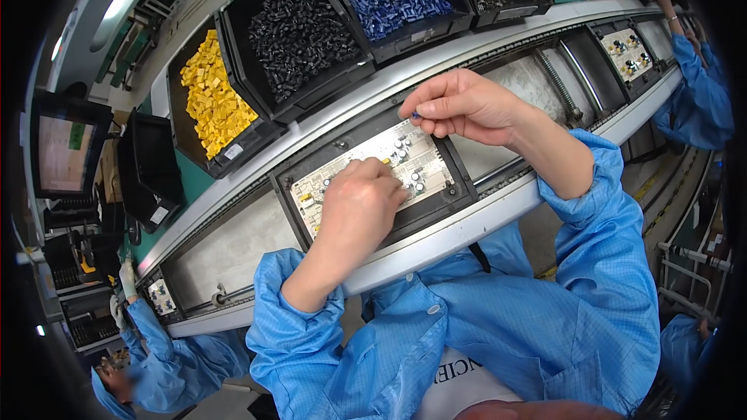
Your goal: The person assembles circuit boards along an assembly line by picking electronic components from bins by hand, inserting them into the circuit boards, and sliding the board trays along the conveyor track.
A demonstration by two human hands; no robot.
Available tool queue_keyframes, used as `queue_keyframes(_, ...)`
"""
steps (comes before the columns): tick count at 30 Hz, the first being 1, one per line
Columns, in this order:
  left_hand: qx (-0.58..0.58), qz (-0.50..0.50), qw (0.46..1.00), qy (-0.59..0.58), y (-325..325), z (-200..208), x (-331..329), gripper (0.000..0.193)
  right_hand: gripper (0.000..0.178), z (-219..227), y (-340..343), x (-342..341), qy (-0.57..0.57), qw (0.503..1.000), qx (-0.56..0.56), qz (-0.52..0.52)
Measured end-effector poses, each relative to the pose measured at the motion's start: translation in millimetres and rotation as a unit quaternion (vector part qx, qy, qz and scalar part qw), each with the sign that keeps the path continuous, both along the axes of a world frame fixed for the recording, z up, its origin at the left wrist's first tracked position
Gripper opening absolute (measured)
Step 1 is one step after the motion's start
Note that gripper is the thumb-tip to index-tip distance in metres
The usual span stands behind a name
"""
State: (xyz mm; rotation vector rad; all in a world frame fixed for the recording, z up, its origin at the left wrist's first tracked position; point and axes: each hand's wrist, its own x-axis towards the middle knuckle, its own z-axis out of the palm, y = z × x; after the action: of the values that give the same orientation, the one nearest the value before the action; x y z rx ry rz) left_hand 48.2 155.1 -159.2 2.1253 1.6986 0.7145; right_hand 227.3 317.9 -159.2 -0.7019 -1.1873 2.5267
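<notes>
A: Where is the work?
B: The pale rectangular circuit board (433, 162) lies inside the flat black frame (457, 171) on the conveyor, partly covered by the left hand (358, 198).

A: And how are the hands?
B: The right hand (475, 109) pinches a small dark-blue part (416, 115) between thumb and finger, above the far edge of the board. The left hand is curled palm-down over the board. Its fingertips are hidden, so I cannot tell if they pinch something or only press.

A: What would you advise for this step, which I judge to be fitting parts?
B: I would turn the blue part in the fingertips first, so its underside faces the board, and then lower it straight, without forcing. The left hand should press only lightly, I think, and the wrist should not brush the standing silver cylindrical components (401, 148), because they could become tilted.
</notes>
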Motion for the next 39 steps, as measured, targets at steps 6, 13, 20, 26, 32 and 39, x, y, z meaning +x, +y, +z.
queue_keyframes(6,0.146,0.244,0.959,0.008,32.2,16.0,-90.1,0.011,0.018,-4.0,3.9,6.4,-0.009,1.0,0.005,-0.012)
queue_keyframes(13,0.033,0.338,0.925,0.167,77.3,6.8,-201.4,0.021,0.018,-4.7,2.0,-3.3,-0.007,1.0,0.0,0.012)
queue_keyframes(20,-0.031,0.348,0.929,0.122,83.1,5.0,-213.4,0.019,0.014,2.5,-4.2,-0.5,-0.058,0.993,0.102,0.015)
queue_keyframes(26,0.077,0.354,0.922,0.141,67.7,8.4,-208.3,0.018,0.013,-1.7,-34.5,5.8,-0.165,0.939,0.302,0.02)
queue_keyframes(32,0.204,0.3,0.928,-0.089,24.1,19.2,-157.0,0.011,0.011,-6.8,-64.4,20.8,-0.283,0.811,0.511,-0.023)
queue_keyframes(39,0.18,0.238,0.928,-0.221,-18.4,-3.8,-137.2,0.017,0.01,-9.9,-73.2,16.4,-0.303,0.769,0.561,-0.041)
